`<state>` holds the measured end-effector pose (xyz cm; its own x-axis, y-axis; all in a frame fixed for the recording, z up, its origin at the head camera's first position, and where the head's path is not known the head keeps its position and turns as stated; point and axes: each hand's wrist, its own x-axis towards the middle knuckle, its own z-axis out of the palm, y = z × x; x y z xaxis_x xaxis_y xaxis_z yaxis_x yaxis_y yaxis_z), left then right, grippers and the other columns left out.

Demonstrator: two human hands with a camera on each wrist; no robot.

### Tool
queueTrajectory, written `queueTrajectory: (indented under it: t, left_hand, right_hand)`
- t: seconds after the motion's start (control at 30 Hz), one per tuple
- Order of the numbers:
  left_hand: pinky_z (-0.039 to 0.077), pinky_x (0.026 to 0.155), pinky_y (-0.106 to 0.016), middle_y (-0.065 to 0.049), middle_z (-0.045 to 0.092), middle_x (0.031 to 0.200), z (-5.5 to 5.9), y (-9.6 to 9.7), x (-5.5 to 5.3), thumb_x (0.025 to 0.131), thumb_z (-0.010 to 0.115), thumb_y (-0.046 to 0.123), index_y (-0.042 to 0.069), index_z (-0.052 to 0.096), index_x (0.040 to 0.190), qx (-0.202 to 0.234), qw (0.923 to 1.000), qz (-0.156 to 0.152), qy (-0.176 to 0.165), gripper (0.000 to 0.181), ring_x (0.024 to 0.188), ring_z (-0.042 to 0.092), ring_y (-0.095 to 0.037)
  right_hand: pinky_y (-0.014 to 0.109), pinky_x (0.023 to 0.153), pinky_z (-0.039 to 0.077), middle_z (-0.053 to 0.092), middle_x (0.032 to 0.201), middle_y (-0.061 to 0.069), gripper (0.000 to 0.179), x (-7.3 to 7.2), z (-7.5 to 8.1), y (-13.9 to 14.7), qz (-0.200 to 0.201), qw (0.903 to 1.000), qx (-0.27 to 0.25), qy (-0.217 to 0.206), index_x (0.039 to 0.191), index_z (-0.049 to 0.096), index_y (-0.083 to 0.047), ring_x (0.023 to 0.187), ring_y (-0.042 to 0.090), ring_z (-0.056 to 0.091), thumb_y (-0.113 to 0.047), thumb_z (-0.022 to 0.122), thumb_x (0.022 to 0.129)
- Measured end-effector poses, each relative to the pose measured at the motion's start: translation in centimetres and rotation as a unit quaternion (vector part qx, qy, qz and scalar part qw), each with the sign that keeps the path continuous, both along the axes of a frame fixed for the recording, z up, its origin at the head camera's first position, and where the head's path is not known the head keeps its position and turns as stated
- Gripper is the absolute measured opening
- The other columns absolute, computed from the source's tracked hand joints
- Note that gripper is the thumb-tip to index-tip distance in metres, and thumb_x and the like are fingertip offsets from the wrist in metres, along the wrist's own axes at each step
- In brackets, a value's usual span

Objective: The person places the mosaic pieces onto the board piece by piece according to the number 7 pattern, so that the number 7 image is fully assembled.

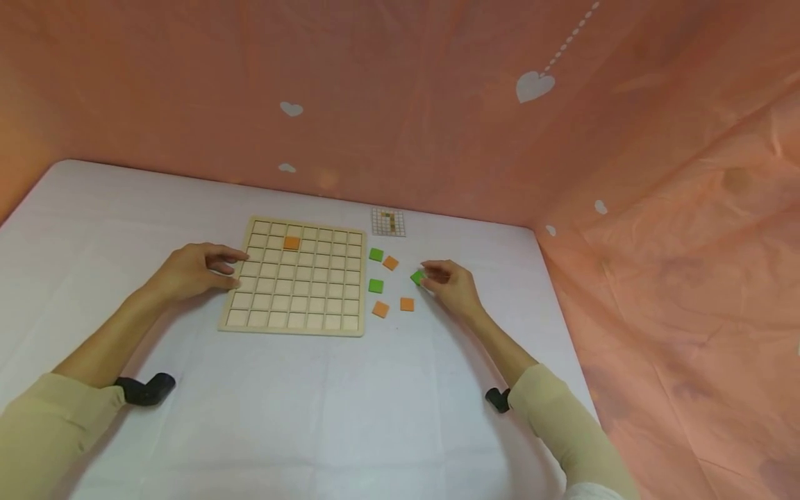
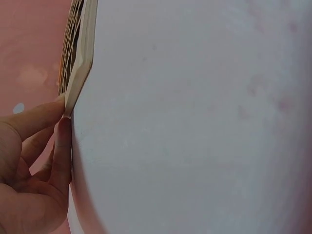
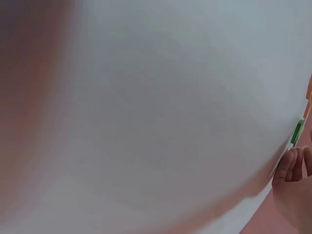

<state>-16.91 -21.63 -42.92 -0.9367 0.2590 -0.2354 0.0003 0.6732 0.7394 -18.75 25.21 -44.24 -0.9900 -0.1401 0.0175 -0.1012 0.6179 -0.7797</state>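
Observation:
A pale wooden grid board (image 1: 291,333) lies on the white table, one orange tile (image 1: 292,243) in a square of its upper part. At the board's left edge, my left hand (image 1: 194,271) touches the rim with thumb and forefinger apart; the left wrist view shows the fingertips (image 2: 59,109) right at the board's edge (image 2: 80,73). To the right of the board, my right hand (image 1: 453,285) pinches a green tile (image 1: 417,278) between thumb and forefinger, close over the cloth. In the right wrist view, this hand (image 3: 292,180) shows only at the right border.
Between board and right hand lie loose green tiles (image 1: 376,286) and orange tiles (image 1: 407,304). A small printed grid card (image 1: 388,222) lies beyond them near the table's back edge. Pinkish-orange cloth (image 1: 400,104) with white hearts hangs behind and to the right of the table.

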Motion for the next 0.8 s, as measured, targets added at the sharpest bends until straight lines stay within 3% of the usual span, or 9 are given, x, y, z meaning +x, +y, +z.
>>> queueTrajectory:
  t: [0.23, 0.43, 0.8]
  left_hand:
    - [0.037, 0.097, -0.061, -0.025, 0.065, 0.118, 0.0, 0.1, 0.0, 0.087, 0.077, 0.025, 0.004, 0.057, 0.137, 0.0, 1.0, -0.001, -0.007, 0.058, 0.115, 0.055, -0.042]
    - [0.036, 0.098, -0.061, -0.025, 0.065, 0.119, 0.0, 0.2, -0.1, 0.087, 0.077, 0.025, 0.005, 0.057, 0.137, 0.004, 1.0, 0.002, -0.009, 0.058, 0.116, 0.055, -0.041]
    - [0.034, 0.1, -0.063, -0.026, 0.065, 0.121, 0.0, 0.0, -0.1, 0.087, 0.077, 0.025, 0.005, 0.056, 0.137, 0.001, 1.0, -0.002, -0.006, 0.058, 0.116, 0.056, -0.042]
  right_hand:
    - [0.031, 0.088, 0.053, 0.069, 0.11, 0.013, 0.037, 0.7, -0.8, -0.1, -0.027, 0.9996, 0.01, 0.002, 0.12, 0.069, -0.001, 0.099, 0.023, 0.064, -0.007, 0.079, 0.084]
    - [0.034, 0.09, 0.051, 0.067, 0.11, 0.013, 0.037, 1.2, -1.3, -0.8, -0.047, 0.9983, 0.015, 0.031, 0.117, 0.07, -0.001, 0.1, 0.024, 0.061, -0.009, 0.081, 0.082]
    - [0.035, 0.086, 0.05, 0.066, 0.103, 0.01, 0.03, 1.1, -1.8, -2.0, -0.065, 0.9943, 0.06, 0.059, 0.114, 0.072, -0.004, 0.096, 0.022, 0.06, -0.014, 0.078, 0.086]
